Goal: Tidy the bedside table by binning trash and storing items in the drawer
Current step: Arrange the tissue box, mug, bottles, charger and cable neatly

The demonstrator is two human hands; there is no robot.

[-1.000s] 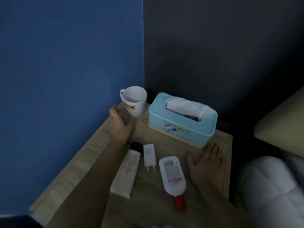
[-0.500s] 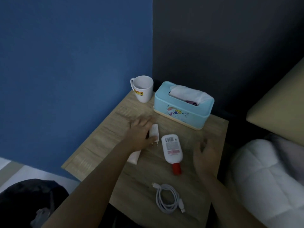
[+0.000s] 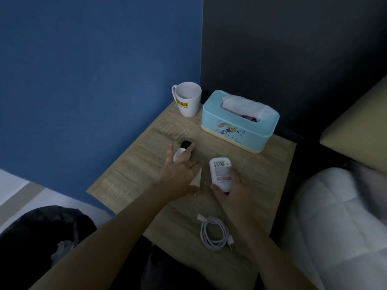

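The wooden bedside table (image 3: 270, 181) holds the items. My left hand (image 3: 180, 172) lies palm down, fingers spread, over a white tube with a black cap (image 3: 182, 149). A white piece, probably the charger plug (image 3: 196, 178), shows at the hand's right edge; whether the hand grips anything is hidden. My right hand (image 3: 232, 193) is closed around the red-capped end of a white lotion bottle (image 3: 220, 170), which lies flat on the table. A coiled white cable (image 3: 213, 233) rests near the front edge, untouched.
A white mug (image 3: 188, 99) and a light-blue tissue box (image 3: 238, 122) stand at the back against the walls. A black bin (image 3: 41, 237) sits on the floor at the lower left. White bedding (image 3: 339, 216) borders the table on the right.
My left hand drew back from the mug onto the tube and charger. My right hand moved left and closed on the lotion bottle. The view pulled back, showing the cable.
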